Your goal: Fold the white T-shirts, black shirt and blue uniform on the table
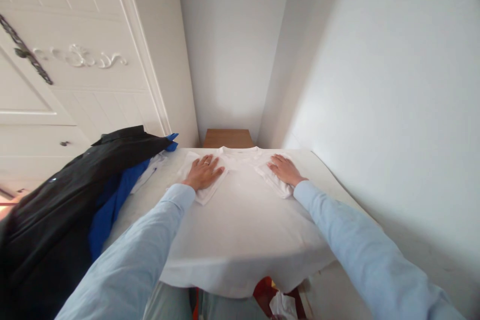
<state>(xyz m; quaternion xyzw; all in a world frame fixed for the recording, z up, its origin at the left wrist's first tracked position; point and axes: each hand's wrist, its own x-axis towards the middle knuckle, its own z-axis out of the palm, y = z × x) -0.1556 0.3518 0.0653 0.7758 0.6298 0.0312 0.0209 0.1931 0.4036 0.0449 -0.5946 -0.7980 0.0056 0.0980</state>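
A white T-shirt [243, 220] lies spread out on a white-covered table [322, 170], its neckline at the far edge and its hem hanging over the near edge. My left hand [204, 171] rests flat on the shirt's left sleeve area, fingers spread, with a ring on one finger. On the right sleeve area lies my right hand [285, 170], palm down with its fingers stretched out. Neither hand grips the cloth.
Dark, blue and white clothes [75, 195] are piled along the table's left side. Beyond them stands a white wardrobe [161, 35]. A brown wooden piece [228, 138] is behind the table; a wall [393, 85] runs along the right. Red and white items [283, 305] sit below the near edge.
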